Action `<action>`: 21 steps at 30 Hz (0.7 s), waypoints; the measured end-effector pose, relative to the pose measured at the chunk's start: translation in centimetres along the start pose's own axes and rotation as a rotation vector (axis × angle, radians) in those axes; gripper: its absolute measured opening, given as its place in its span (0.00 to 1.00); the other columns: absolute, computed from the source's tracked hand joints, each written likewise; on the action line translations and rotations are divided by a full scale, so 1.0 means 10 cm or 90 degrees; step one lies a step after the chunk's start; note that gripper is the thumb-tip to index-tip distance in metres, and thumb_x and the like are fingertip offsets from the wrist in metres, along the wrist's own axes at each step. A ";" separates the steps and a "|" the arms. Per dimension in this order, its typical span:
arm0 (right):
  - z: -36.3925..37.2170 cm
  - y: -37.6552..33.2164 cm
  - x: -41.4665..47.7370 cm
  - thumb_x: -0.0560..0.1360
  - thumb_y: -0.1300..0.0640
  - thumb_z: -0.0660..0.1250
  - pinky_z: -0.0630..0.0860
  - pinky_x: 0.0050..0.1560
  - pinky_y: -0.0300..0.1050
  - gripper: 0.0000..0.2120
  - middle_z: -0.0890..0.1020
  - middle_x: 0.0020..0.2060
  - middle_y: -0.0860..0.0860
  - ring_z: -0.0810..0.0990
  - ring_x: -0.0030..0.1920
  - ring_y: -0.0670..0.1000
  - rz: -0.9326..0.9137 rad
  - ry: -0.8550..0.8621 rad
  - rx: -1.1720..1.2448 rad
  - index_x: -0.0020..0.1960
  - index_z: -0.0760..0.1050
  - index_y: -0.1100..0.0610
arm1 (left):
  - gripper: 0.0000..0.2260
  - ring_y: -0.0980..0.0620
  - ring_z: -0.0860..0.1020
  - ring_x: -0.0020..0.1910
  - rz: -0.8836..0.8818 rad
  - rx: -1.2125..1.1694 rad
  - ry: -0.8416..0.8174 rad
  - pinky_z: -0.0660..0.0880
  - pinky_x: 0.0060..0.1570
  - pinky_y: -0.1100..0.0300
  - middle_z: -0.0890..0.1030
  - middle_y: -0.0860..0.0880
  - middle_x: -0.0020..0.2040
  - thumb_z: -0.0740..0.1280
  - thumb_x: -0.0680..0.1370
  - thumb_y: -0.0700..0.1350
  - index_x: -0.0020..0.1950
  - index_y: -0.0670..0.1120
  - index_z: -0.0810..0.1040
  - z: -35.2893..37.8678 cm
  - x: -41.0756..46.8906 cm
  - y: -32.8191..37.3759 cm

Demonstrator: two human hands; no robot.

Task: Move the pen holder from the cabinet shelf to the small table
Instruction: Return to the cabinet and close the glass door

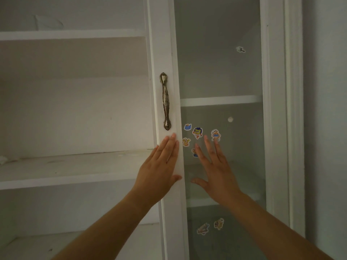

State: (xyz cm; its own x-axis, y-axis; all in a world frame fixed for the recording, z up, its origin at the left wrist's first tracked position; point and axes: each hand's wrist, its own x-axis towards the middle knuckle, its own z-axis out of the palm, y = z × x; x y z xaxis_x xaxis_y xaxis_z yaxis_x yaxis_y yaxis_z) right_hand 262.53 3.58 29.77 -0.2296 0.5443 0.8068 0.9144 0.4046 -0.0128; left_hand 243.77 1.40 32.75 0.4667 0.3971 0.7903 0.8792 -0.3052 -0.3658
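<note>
I face a white cabinet with a glass door [221,72]. My left hand [159,171] lies flat, fingers together, on the door's white frame just below the bronze handle [165,102]. My right hand [216,169] is spread open against the glass pane, near several cartoon stickers [197,133]. Neither hand holds anything. No pen holder and no small table are in view. The open shelf [75,166] to the left shows only stains and a small white scrap at its far left edge.
Behind the glass are white shelves [219,100] with nothing visible on them. An upper open shelf [71,34] carries a pale folded item at the back. A grey wall [326,109] runs along the right of the cabinet.
</note>
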 end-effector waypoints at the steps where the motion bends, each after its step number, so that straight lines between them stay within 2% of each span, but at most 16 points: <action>1: 0.01 0.01 -0.01 0.66 0.41 0.70 0.55 0.70 0.58 0.48 0.39 0.75 0.50 0.39 0.74 0.58 -0.001 0.008 0.000 0.74 0.44 0.48 | 0.50 0.44 0.60 0.69 0.008 0.004 -0.002 0.60 0.60 0.49 0.59 0.42 0.71 0.75 0.59 0.60 0.71 0.39 0.56 0.01 -0.01 0.03; 4: 0.07 0.03 -0.04 0.66 0.42 0.71 0.56 0.69 0.59 0.48 0.39 0.74 0.48 0.40 0.74 0.58 -0.008 0.016 0.003 0.74 0.44 0.48 | 0.50 0.44 0.57 0.70 -0.005 0.008 -0.026 0.60 0.59 0.52 0.57 0.42 0.72 0.75 0.59 0.60 0.70 0.39 0.56 0.04 -0.01 0.08; 7: 0.09 0.04 -0.03 0.66 0.43 0.72 0.55 0.70 0.59 0.50 0.37 0.74 0.46 0.37 0.74 0.57 -0.005 0.015 0.000 0.74 0.40 0.46 | 0.48 0.48 0.41 0.72 0.001 -0.037 -0.062 0.52 0.64 0.52 0.43 0.47 0.74 0.71 0.67 0.58 0.72 0.42 0.43 0.10 0.01 0.05; 8: 0.09 0.04 -0.02 0.65 0.43 0.72 0.55 0.70 0.58 0.50 0.37 0.74 0.46 0.37 0.74 0.57 -0.006 0.016 0.000 0.74 0.40 0.46 | 0.47 0.49 0.40 0.72 0.002 -0.053 -0.068 0.51 0.65 0.52 0.41 0.48 0.74 0.70 0.68 0.58 0.72 0.43 0.41 0.10 0.01 0.04; 14: 0.11 0.02 -0.08 0.63 0.43 0.74 0.54 0.68 0.53 0.51 0.40 0.74 0.50 0.41 0.74 0.59 -0.014 0.019 -0.022 0.74 0.43 0.47 | 0.51 0.46 0.58 0.70 -0.005 -0.027 -0.029 0.62 0.59 0.51 0.56 0.44 0.72 0.74 0.60 0.61 0.72 0.38 0.55 0.08 0.00 0.02; 21: 0.09 0.02 -0.10 0.59 0.40 0.74 0.62 0.66 0.55 0.53 0.50 0.75 0.55 0.49 0.73 0.60 0.007 0.036 -0.063 0.74 0.48 0.48 | 0.50 0.45 0.59 0.69 0.000 -0.010 -0.020 0.62 0.57 0.51 0.58 0.43 0.72 0.74 0.60 0.61 0.71 0.38 0.57 0.11 0.00 -0.02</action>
State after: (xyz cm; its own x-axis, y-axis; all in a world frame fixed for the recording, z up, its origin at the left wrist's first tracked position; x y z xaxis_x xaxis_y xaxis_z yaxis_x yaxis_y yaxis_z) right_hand 262.62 3.80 28.42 -0.2028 0.5046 0.8392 0.9460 0.3224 0.0348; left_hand 243.71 2.39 32.30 0.4697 0.4238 0.7744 0.8777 -0.3184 -0.3582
